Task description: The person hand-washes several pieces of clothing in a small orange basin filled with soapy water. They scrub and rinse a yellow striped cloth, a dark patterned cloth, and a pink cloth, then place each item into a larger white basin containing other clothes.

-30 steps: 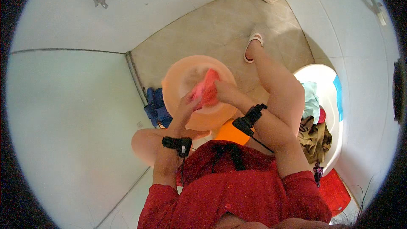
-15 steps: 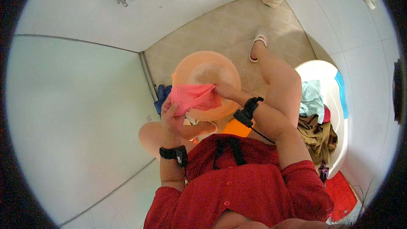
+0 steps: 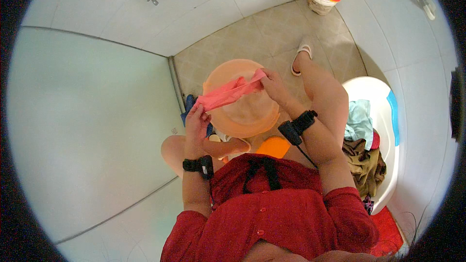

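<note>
A pink piece of cloth [image 3: 224, 94] is stretched slantwise between my two hands, above an orange plastic basin [image 3: 245, 119]. My left hand [image 3: 196, 122] pinches its lower left end, near the basin's left rim. At the other end, higher and to the right, my right hand [image 3: 274, 86] grips the cloth over the basin's right side. The cloth looks narrow and folded along its length; its exact kind of garment does not show. Part of the basin's inside is hidden beneath it.
At right stands a white tub [image 3: 387, 177] holding a light blue cloth [image 3: 359, 119] and a brown garment [image 3: 365, 165]. A lidded bucket [image 3: 320, 7] with a red brush-like item is in the far corner. A frosted glass panel [image 3: 97, 131] borders the left.
My right hand has moved up and to the right, pulling the pink cloth from a bunched, hanging shape into a long narrow strip. The left hand still holds its end.
</note>
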The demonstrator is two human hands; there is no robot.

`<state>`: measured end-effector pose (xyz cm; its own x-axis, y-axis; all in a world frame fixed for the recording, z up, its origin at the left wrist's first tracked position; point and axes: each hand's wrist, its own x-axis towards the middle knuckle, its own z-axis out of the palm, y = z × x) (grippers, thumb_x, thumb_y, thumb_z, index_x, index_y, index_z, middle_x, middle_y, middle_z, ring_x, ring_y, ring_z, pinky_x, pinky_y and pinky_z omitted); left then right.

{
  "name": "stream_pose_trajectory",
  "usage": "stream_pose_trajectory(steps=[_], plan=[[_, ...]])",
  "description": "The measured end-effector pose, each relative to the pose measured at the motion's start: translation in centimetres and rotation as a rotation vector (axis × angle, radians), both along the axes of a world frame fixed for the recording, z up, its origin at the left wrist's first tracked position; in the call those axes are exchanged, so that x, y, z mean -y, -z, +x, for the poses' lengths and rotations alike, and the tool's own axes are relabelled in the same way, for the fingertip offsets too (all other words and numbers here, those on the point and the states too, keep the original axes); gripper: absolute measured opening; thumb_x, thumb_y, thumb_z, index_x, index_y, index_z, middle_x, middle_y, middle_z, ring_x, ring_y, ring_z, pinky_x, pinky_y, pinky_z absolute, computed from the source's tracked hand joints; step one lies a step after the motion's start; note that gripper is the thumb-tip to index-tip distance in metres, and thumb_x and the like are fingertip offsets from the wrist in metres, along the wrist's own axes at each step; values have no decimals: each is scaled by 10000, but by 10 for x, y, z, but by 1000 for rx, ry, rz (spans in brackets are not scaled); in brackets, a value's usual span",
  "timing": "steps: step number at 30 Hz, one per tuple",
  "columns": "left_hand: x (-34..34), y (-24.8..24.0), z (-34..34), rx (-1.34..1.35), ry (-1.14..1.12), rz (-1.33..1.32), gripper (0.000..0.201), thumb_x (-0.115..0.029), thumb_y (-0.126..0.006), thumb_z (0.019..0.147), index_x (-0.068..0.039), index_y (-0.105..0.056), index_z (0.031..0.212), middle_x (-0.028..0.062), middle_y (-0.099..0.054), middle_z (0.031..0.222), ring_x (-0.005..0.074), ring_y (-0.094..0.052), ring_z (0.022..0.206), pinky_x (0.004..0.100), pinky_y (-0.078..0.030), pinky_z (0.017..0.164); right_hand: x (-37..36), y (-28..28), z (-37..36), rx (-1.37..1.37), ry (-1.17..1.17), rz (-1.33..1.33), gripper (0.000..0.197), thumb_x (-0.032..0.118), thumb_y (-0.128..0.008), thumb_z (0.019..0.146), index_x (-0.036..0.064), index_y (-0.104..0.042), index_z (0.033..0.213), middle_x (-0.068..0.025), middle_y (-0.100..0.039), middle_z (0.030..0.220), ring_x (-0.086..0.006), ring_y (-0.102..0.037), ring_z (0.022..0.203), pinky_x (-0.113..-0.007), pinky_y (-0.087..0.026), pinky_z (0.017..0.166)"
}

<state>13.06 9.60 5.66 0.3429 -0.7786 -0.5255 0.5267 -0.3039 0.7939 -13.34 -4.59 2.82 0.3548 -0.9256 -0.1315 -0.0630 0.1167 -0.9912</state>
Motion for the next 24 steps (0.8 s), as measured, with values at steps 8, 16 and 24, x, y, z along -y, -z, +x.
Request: stream_pose_trajectory(steps=[8, 16, 24], plan=[[9, 8, 3, 432, 34, 130, 260, -251, -536, 972, -36, -618, 1093, -2, -650, 923, 84, -572, 754, 242, -466, 683, 19, -15, -10, 29, -181, 318, 376, 287, -494, 925, -59, -639, 908, -105, -663, 804, -162, -596, 687, -328, -487, 616], [11, 3, 9, -27, -37, -343, 365, -347, -464, 992, -46, -576, 1165, 66, -629, 1132, 182, -592, 1051, 329, -472, 899, 18, -38, -33, 424, -367, 695, 302, 216, -498, 884, -15, -638, 1020, -43, -653, 853, -121, -572, 668, -259, -472, 607], [32, 77, -44, -606, -59, -325, 451, -322, -429, 1004, -114, -398, 1404, 69, -478, 1373, 253, -455, 1261, 438, -365, 1070, -54, -20, 24, -2, -1082, 199, 203, 186, -561, 867, 15, -662, 907, -23, -641, 779, -158, -575, 714, -309, -469, 642]])
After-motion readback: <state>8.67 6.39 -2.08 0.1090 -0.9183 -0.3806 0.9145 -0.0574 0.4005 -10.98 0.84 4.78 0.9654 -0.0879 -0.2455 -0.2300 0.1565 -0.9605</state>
